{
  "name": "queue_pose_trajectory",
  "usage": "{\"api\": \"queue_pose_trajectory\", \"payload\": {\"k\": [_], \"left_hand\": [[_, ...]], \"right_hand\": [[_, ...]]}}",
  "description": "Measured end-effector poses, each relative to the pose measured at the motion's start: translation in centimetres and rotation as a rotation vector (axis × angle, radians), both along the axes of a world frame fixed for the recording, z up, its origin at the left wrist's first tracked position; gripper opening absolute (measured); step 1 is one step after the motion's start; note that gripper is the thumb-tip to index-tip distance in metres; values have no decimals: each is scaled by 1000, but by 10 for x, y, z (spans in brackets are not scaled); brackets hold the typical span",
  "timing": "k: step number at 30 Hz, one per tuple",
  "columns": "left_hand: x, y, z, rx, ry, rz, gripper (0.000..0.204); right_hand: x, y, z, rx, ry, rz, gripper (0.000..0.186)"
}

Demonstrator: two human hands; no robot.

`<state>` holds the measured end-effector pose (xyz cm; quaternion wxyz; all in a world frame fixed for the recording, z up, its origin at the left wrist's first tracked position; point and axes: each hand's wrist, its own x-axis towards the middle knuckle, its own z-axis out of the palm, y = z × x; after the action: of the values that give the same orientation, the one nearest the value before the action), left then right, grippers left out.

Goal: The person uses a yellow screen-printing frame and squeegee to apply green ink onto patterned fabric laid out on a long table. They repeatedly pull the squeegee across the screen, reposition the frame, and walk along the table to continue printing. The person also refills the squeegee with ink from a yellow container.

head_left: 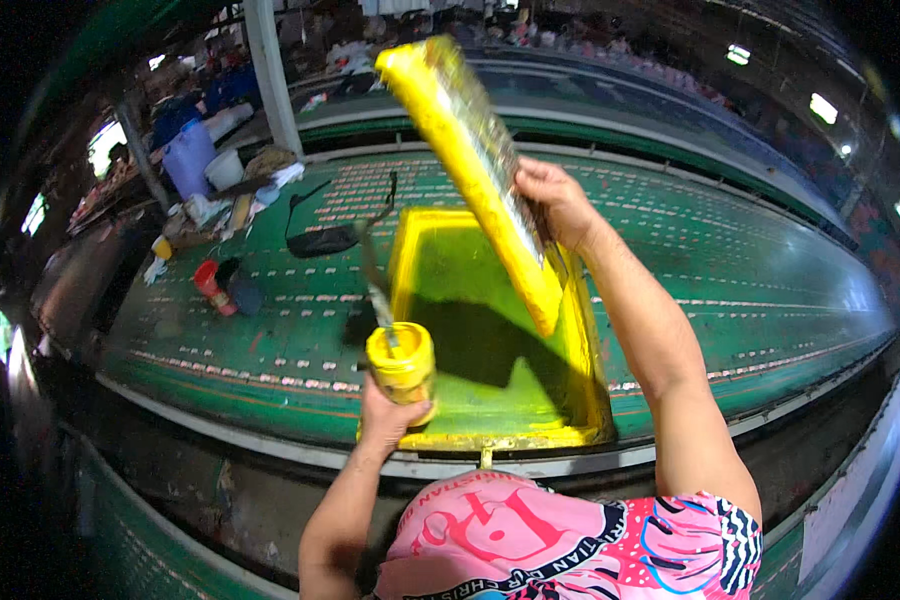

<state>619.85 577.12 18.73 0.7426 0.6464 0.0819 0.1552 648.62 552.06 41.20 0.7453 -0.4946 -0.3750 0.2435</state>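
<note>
My left hand (pixel 392 408) is wrapped round a yellow jar of paint (pixel 406 378), held upright over the near left part of a screen printing frame (pixel 592 385). A flat, paint-smeared stirring stick (pixel 375 270) leans out of the jar's mouth. My right hand (pixel 555 200) grips a long squeegee (pixel 470 190) by its back, tilted in the air above the frame. Thick yellow paint coats the squeegee's long edge, and its far end is slightly blurred. Below, the frame's yellow-stained rim surrounds a greenish mesh, on which a dark shadow falls.
The frame lies on a long green printing table (pixel 290 345) with rows of small printed marks. At left are a red cup (pixel 210 280), a dark strapped bag (pixel 320 240) and rags. Beyond stand a purple barrel (pixel 185 160), a white bucket (pixel 225 169) and a post (pixel 273 80).
</note>
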Motion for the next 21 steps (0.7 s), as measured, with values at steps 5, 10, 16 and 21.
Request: {"api": "queue_pose_trajectory", "payload": {"k": [5,10,16,21], "left_hand": [[73,-45,-26,73,-31,-223,102],[85,-56,-4,50,-85,-322,98],[81,-36,51,-26,-80,-354,107],[91,-24,43,23,-122,-368,110]], "right_hand": [[-37,-4,103,183,-272,-291,36],[-82,15,99,283,-439,-576,41],[-134,38,39,309,-630,-946,39],[-151,51,-5,395,-671,-1027,38]]}}
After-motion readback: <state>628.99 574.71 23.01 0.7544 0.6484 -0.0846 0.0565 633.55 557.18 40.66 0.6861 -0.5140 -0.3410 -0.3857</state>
